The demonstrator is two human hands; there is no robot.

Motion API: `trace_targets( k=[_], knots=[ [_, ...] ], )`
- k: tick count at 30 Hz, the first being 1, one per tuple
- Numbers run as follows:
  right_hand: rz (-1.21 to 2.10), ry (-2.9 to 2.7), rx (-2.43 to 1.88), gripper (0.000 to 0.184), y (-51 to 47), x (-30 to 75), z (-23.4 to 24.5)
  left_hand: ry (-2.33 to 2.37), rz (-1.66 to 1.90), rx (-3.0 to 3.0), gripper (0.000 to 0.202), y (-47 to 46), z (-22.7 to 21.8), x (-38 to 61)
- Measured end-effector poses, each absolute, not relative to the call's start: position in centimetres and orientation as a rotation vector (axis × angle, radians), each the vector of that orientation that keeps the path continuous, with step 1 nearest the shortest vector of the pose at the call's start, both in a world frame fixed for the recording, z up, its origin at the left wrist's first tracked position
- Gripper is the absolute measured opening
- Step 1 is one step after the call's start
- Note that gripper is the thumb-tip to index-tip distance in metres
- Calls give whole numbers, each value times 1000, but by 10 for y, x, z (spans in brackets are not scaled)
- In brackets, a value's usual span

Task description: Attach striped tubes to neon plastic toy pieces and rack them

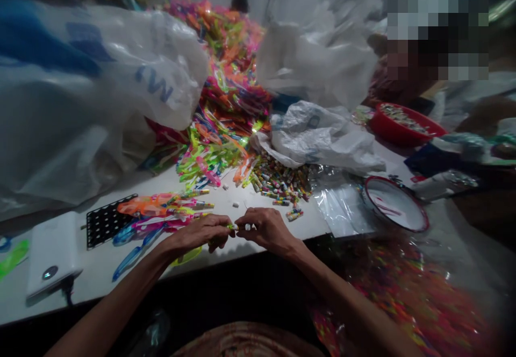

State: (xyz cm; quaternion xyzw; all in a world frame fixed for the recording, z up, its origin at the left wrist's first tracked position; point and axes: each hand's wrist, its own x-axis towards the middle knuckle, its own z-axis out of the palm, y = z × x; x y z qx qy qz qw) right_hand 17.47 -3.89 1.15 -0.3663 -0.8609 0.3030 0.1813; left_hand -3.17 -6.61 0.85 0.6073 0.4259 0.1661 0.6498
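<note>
Presently, the left hand (212, 231) pinches a small yellow-green piece (231, 227); the right hand (268, 229) pinches a white bit (248, 227) at its three o'clock. A slack grip could drop either past the table edge (244, 248), six o'clock.

A: Which clothing is shown?
B: A brownish garment (245, 342), marked with a reddish print, is shown at the torso.
A: How are the limbs presented?
B: The forearms (129, 292), left hand (212, 232) and right hand (269, 230) are seen bare.
</note>
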Motion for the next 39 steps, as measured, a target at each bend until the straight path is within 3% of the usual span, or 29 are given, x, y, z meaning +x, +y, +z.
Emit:
trace_targets(
  k=[21, 39],
  knots=[
    [774, -2484, -950, 12, -51, 172, 10, 958, 281, 1371, 17, -70, 15, -39],
    [304, -2927, -848, 8, -59, 160, 17, 892, 187, 1526, 24, -72, -2, -39]
  ],
)
